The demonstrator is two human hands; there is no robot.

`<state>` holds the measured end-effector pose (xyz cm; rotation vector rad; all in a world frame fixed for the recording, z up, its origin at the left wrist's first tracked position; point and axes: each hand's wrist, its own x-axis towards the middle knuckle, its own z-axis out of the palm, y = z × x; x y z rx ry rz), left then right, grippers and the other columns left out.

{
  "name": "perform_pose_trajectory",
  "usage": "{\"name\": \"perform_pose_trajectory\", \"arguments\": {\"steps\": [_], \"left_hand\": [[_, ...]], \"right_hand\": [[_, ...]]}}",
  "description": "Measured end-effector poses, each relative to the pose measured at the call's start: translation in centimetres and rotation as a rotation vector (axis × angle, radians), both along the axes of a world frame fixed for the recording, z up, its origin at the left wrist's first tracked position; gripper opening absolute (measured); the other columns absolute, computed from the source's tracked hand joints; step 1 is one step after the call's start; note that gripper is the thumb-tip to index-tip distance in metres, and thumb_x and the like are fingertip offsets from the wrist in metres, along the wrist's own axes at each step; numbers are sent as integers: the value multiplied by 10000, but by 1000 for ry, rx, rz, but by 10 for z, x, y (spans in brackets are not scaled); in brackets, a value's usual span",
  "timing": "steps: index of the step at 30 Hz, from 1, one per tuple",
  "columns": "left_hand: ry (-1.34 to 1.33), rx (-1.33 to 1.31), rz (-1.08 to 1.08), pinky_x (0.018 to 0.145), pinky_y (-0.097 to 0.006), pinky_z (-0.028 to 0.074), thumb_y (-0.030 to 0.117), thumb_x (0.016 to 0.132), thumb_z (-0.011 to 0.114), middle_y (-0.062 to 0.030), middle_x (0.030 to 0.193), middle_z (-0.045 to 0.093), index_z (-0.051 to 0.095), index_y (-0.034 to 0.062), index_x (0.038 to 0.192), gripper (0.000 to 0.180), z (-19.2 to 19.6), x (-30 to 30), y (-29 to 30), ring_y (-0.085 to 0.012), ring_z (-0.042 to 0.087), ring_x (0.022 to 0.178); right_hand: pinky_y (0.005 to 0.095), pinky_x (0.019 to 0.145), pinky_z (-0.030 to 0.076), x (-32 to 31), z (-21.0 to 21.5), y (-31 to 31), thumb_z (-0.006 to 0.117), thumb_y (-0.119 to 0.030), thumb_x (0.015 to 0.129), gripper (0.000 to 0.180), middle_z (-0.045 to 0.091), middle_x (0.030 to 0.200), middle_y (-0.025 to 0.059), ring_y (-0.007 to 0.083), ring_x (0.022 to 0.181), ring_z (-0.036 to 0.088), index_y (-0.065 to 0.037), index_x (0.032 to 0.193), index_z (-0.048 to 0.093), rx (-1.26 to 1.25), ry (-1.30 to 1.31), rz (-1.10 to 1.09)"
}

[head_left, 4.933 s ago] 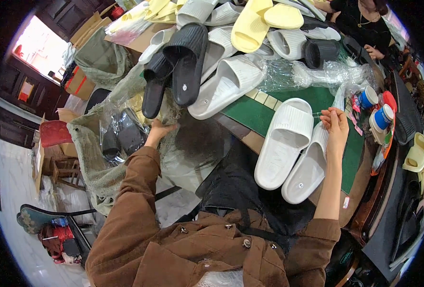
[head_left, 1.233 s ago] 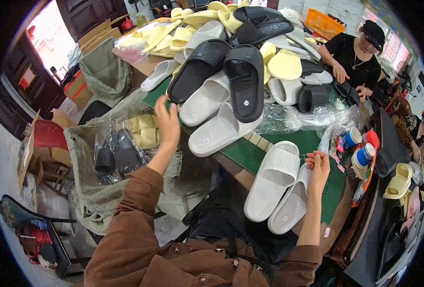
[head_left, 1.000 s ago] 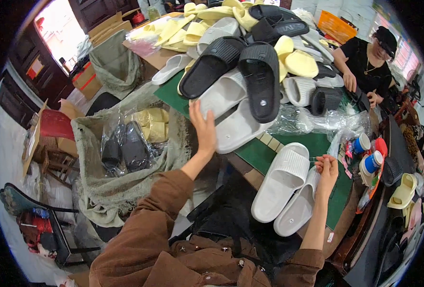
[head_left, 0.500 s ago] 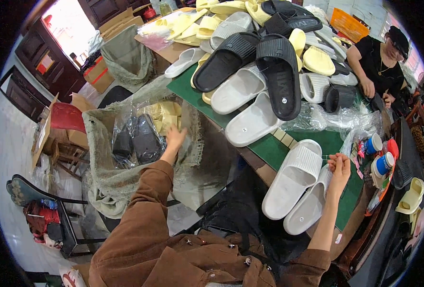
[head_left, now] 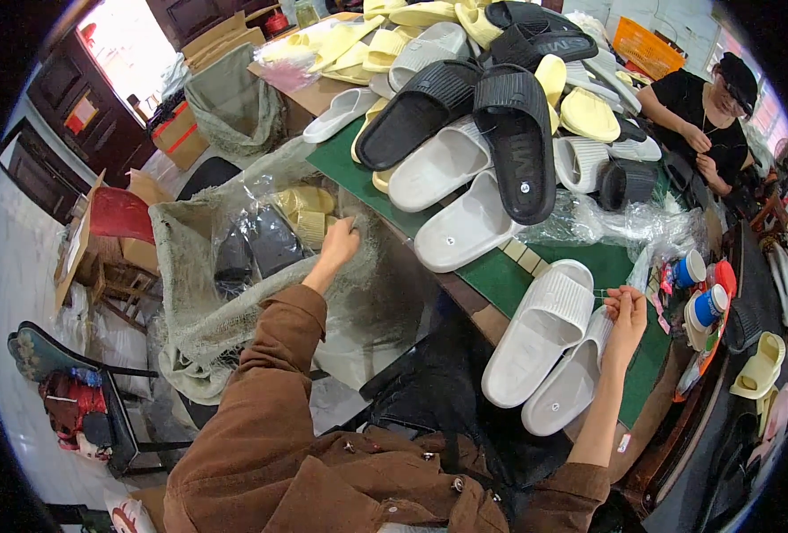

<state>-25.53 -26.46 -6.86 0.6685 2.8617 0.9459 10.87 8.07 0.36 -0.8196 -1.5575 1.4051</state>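
My right hand (head_left: pixel 625 313) is pinched beside a pair of white slide sandals at the table's near edge. A thin, clear strand (head_left: pixel 602 292) runs from its fingertips toward the strap of the left white slide (head_left: pixel 536 346). Partly behind that one lies the other white slide (head_left: pixel 561 391). Off to the left, my left hand (head_left: pixel 342 238) is curled closed above the right side of a coarse grey-green sack (head_left: pixel 194 311); what its fingers hold, if anything, is hidden. Inside the sack are bagged black slides (head_left: pixel 274 242) and yellow slides (head_left: pixel 307 213) in clear plastic.
Black, white and yellow slides (head_left: pixel 514 142) are heaped on the green-topped table (head_left: pixel 581 244). Clear plastic bags (head_left: pixel 589 218) lie beyond my right hand, blue-and-white cups (head_left: pixel 709 306) to its right. Another person (head_left: pixel 700 124) sits at the far right. A chair (head_left: pixel 119 391) stands at left.
My left hand has shifted slightly right and up, away from the bagged slides, and its fingers have curled in. My right hand stays by the white slides. The other person's hands have risen.
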Motion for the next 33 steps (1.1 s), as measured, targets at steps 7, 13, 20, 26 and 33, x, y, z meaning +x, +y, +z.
{"name": "perform_pose_trajectory", "arguments": {"steps": [7,13,20,26,33], "left_hand": [[9,280,-6,883,-458,438,126,808,457,-277,1053,605,609,15,1083,333,14,-9,-1,-429,553,1056],[38,319,94,844,-457,442,155,814,475,-268,1016,611,588,-6,1058,314,27,-2,9,-434,562,1014],[-2,230,-71,839,-474,439,189,852,500,-275,1008,607,566,-4,1058,290,37,3,10,-444,550,1030],[39,-11,-153,830,-498,438,230,837,578,-297,1011,602,553,-30,1059,342,26,3,-2,-451,557,1008],[235,-475,-160,730,-479,486,349,852,609,-189,941,659,602,13,980,360,96,52,1,-386,628,872]], "right_hand": [[188,649,434,2,0,0,474,-169,989,162,629,892,40,55,712,541,-34,1012,560,-14,-9,12],[181,653,433,0,-6,4,470,-168,989,167,624,894,35,52,720,536,-31,1017,562,-15,-21,33],[202,648,442,-2,2,1,467,-162,987,171,640,894,62,74,728,563,-17,1012,554,5,16,28],[215,678,463,2,0,1,471,-159,984,176,648,915,81,101,744,580,-9,1031,551,29,-6,-13],[264,766,510,-1,2,-3,478,-114,972,154,639,972,130,151,826,624,8,1056,521,-33,86,34]]}}
